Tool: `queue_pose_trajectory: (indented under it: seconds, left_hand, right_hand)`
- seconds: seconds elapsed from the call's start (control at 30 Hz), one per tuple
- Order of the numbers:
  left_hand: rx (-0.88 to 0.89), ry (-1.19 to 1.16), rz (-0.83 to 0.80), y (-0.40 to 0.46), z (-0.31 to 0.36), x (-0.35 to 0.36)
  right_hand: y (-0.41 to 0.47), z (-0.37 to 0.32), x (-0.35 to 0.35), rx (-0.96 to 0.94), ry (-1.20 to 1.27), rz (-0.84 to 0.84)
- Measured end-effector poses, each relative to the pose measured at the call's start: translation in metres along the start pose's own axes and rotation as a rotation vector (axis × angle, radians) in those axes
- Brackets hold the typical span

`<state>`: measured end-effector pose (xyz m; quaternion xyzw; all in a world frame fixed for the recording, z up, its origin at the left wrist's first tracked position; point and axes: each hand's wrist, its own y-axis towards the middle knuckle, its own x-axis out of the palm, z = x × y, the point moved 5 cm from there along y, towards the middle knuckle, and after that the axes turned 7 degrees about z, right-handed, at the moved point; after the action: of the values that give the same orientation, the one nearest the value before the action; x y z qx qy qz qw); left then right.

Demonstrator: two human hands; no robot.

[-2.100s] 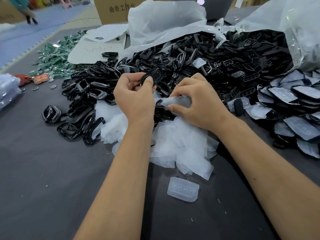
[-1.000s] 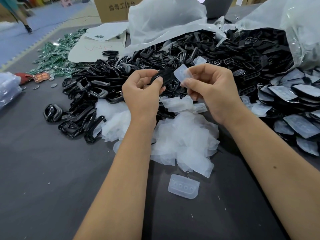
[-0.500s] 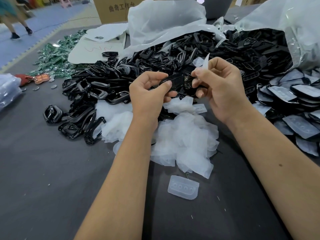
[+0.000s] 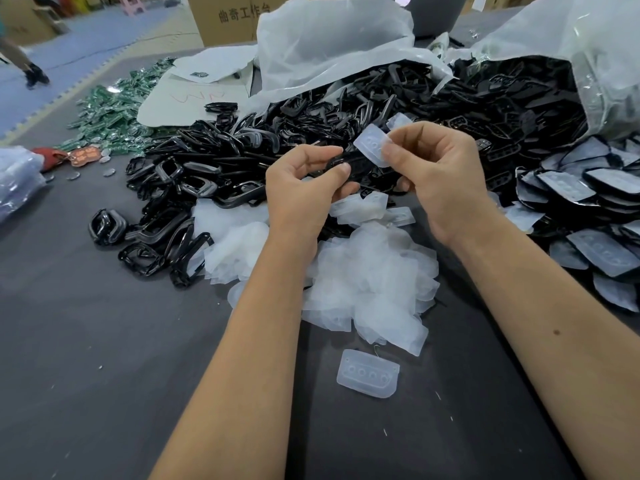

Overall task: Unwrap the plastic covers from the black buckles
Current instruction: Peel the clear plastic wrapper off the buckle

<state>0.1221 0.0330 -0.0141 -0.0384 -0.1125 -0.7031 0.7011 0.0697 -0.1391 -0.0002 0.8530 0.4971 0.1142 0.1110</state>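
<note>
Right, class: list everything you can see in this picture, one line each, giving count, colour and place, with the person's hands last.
held buckle: one, black, between both hands
held cover: one, translucent white, above held buckle
bare buckles: many, black, heaped centre-left
covered buckles: many, black in whitish plastic, right
empty covers: many, translucent white, piled under the wrists
lone cover: one, translucent, near centre
green parts: many, far left
cardboard box: one, brown, top
left hand: holds held buckle
right hand: pinches held cover
</note>
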Motion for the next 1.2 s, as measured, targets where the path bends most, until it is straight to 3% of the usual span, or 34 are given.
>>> queue_pose_trajectory:
  seconds: [0.3,0.63,1.2]
  left_hand:
    - [0.008,-0.021,-0.034,0.002,-0.001,0.004]
    - [0.046,-0.009,-0.076,-0.003,0.002,0.008]
    - [0.043,-0.016,-0.115,-0.006,0.001,0.01]
  right_hand:
    - [-0.001,0.002,0.005,-0.017,-0.085,-0.021]
    - [-0.002,0.006,0.002,0.011,-0.206,0.159]
    - [-0.003,0.006,-0.001,0.037,-0.157,0.218]
